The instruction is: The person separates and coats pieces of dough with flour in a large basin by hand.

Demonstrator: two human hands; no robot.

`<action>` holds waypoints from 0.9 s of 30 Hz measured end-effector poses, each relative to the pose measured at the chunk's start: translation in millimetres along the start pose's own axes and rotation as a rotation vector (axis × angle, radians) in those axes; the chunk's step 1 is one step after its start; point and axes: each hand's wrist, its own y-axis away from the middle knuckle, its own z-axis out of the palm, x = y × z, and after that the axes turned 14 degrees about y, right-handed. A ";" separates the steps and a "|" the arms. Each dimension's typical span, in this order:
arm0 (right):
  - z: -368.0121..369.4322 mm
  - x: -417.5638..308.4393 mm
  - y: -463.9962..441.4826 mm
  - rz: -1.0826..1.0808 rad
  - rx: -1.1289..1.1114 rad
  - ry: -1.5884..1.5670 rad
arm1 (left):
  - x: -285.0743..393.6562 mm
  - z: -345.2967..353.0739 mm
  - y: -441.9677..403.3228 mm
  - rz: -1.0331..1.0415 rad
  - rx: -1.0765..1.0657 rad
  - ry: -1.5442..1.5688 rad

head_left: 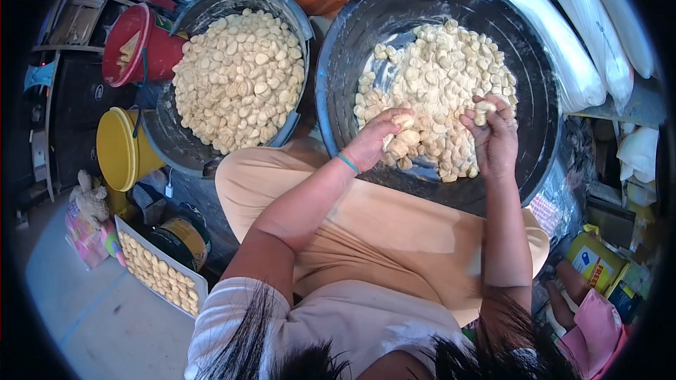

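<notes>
Many pale, floury dough pieces [451, 63] lie in a large black tub [528, 49] in front of my crossed legs. Over the tub's near left part, my left hand [375, 141] is closed around a few of these pieces [403, 142], with others just below it. My right hand [495, 142], palm up over the tub's right side, holds a small pale piece [484, 111] between its curled fingers. To the left, a second dark tub [169, 123] holds a heap of similar pieces [239, 77].
A red bucket [144, 46] and a yellow bucket [121, 149] stand left of the second tub. A tray of round pieces [158, 271] lies at lower left. White sacks [549, 42] are at upper right. Part of another person, in pink [595, 331], shows at lower right.
</notes>
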 end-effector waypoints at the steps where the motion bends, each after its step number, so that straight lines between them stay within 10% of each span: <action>1: 1.1 2.8 0.0 0.016 -0.017 -0.006 | -1.1 -3.9 -0.9 -0.028 -0.024 -0.025; 12: 10.0 5.1 9.4 0.185 -0.148 0.223 | -2.0 -0.7 1.8 -0.112 0.038 0.004; 18: 15.4 25.1 11.5 -0.071 -0.217 0.755 | 1.3 0.6 4.0 -0.206 -0.054 -0.007; 27: 22.6 68.1 19.3 0.089 -0.419 0.561 | -10.4 1.8 7.2 -0.215 -0.231 -0.202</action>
